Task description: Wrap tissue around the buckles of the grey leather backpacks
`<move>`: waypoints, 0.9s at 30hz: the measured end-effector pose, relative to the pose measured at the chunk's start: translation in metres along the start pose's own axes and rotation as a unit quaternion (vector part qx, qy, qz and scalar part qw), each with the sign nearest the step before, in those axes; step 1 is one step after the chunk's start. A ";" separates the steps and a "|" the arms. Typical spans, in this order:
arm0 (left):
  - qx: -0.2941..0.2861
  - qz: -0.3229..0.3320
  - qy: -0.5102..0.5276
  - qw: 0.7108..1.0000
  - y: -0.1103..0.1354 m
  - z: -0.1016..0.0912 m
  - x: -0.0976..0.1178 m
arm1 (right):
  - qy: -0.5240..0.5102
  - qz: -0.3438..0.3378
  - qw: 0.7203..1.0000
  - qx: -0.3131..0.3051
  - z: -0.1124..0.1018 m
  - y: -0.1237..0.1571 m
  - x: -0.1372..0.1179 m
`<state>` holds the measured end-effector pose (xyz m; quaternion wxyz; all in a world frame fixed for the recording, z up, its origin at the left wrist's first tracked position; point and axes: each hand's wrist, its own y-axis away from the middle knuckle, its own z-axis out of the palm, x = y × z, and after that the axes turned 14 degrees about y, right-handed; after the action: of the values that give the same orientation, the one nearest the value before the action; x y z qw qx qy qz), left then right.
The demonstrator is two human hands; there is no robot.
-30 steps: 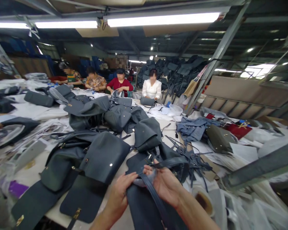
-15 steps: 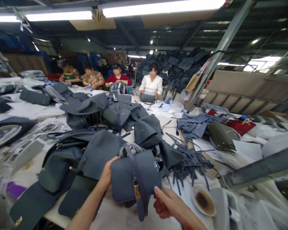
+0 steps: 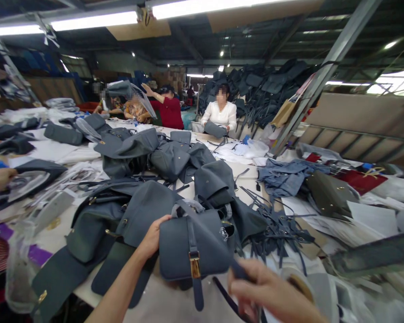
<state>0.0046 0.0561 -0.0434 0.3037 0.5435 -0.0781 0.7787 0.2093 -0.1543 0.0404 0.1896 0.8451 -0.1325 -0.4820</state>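
My left hand (image 3: 152, 237) grips the left edge of a slate-grey leather handbag (image 3: 188, 246), held just above the table. A vertical front strap (image 3: 193, 233) on the bag ends in a gold buckle (image 3: 195, 268), and a looped top handle (image 3: 188, 206) arcs over it. My right hand (image 3: 269, 291), somewhat blurred, is at the lower right and pinches a dark strap (image 3: 239, 269) that runs out from the bag's right side. Another loose strap end (image 3: 227, 298) hangs beneath it. The bag's underside is hidden.
The white work table (image 3: 158, 300) is heaped with grey leather bag panels (image 3: 144, 215) and dark strap bundles (image 3: 276, 229). Papers and denim-blue fabric (image 3: 289, 177) lie to the right. Co-workers sit at the far side, with a stacked pile of bags (image 3: 262, 85) behind them.
My right hand has closed on the strap at the bag's right side, and the bag has shifted slightly right. A co-worker in red has raised a bag piece overhead.
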 end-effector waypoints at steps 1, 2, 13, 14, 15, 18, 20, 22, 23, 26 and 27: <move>0.000 -0.004 0.000 1.000 0.000 0.000 -0.001 | 0.025 -0.026 0.988 0.152 -0.024 0.002 -0.002; 0.000 -0.006 -0.001 1.000 -0.001 0.000 -0.001 | 0.075 -0.012 0.939 0.334 -0.046 0.004 -0.003; 0.006 -0.001 -0.031 1.000 -0.005 0.002 -0.002 | -0.319 0.032 0.946 0.042 0.049 -0.032 0.034; 0.006 0.000 -0.042 0.999 -0.006 0.002 -0.001 | -0.393 0.012 0.919 0.039 0.063 -0.041 0.031; 0.006 0.000 -0.054 0.998 -0.007 0.002 0.001 | -0.456 0.000 0.889 0.038 0.074 -0.048 0.027; 0.016 0.012 -0.100 0.995 -0.003 -0.002 0.012 | -0.565 0.011 0.825 0.033 0.084 -0.059 0.011; 0.045 0.043 -0.129 0.990 0.008 -0.004 0.023 | -0.585 0.024 0.810 0.037 0.080 -0.058 0.003; 0.094 0.137 -0.193 0.967 0.030 -0.002 0.033 | -0.587 0.025 0.808 0.047 0.075 -0.054 -0.002; 0.113 0.199 -0.237 0.944 0.043 0.000 0.036 | -0.587 0.025 0.808 0.050 0.073 -0.052 -0.004; 0.078 0.312 -0.353 0.878 0.087 0.017 0.038 | -0.585 0.023 0.808 0.057 0.072 -0.046 -0.010; 0.042 0.310 -0.373 0.873 0.099 0.024 0.036 | -0.584 0.020 0.809 0.059 0.073 -0.045 -0.011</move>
<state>-0.0391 -0.0199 0.0193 -0.0281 0.7541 -0.3169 0.5746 0.1423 -0.1235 -0.0048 0.0359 0.4104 -0.2638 -0.8722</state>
